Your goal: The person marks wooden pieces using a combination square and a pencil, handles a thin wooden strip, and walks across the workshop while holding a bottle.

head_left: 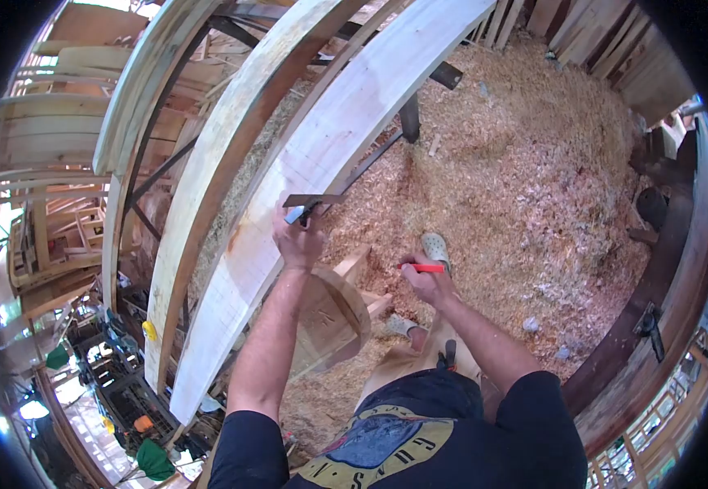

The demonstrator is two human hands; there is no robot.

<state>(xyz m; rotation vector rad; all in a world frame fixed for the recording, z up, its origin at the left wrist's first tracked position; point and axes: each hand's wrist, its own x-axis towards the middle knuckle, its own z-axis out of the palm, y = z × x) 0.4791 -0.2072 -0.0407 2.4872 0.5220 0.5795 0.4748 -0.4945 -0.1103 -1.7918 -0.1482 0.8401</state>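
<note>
At far left, stacked curved timber (52, 122), and below it a dark clutter of gear (130, 391), with a green cloth-like piece (154, 459) near the bottom. Next, a slim curved plank (134, 106), then a thicker curved plank (227, 134) with a small yellow object (149, 330) by its lower left edge. Close beside that, a broad pale plank (329, 147), sweeping from lower left up to the top. At its right edge, about midway along, a metal square (309, 199) in the left hand (297, 239), fingers curled around it, blade reaching past the edge; exact contact with the wood impossible to tell. Right of the left forearm, a round wooden stool (333, 318). Farther right, apart from the pale plank, a red pencil (427, 268) pinched in the right hand (431, 285). Near it, pale clogs (435, 247) on a floor of wood shavings (525, 187). At far right, a dark curved beam (665, 285), with a black tool (653, 334) resting along it.
</note>
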